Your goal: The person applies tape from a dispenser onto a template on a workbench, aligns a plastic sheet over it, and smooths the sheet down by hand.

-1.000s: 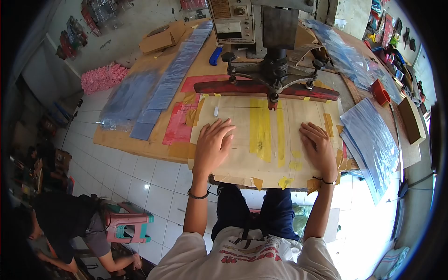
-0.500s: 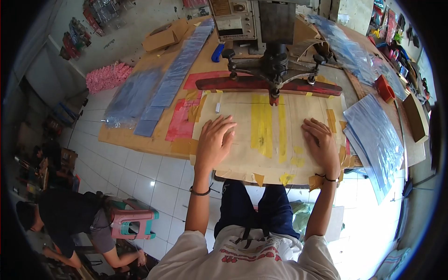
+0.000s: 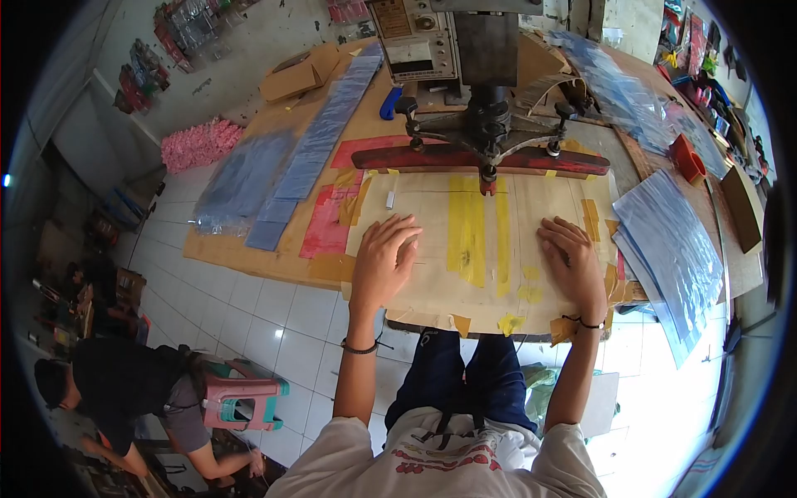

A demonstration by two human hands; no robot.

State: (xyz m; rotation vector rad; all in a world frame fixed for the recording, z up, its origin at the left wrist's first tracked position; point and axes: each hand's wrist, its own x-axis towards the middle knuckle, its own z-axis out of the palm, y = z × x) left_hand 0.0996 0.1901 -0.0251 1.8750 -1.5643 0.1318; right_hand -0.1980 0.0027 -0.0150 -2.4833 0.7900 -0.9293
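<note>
My left hand (image 3: 385, 259) rests on the left part of a taped tan board (image 3: 423, 290), its fingers spread a little and holding nothing. On the board's right part lies my right hand (image 3: 571, 256), fingers loosely apart, nothing in it. Between the hands run yellow tape strips (image 3: 466, 236). A small white piece (image 3: 390, 200) lies just beyond my left fingertips. Behind the board's far edge, a dark red bar (image 3: 398, 158) hangs from the black bracket of a press (image 3: 490, 124).
Blue plastic sheets (image 3: 674, 249) lie at the right, near a red container (image 3: 687, 159). More blue sheets (image 3: 328, 124), a cardboard box (image 3: 300, 73) and a blue cutter (image 3: 390, 103) are at the left. A co-worker (image 3: 124, 382) bends beside a pink stool (image 3: 249, 398).
The view has shifted slightly, so the table sits a little further right. Both hands stay in nearly the same places on the board. The co-worker's head is more visible than at first.
</note>
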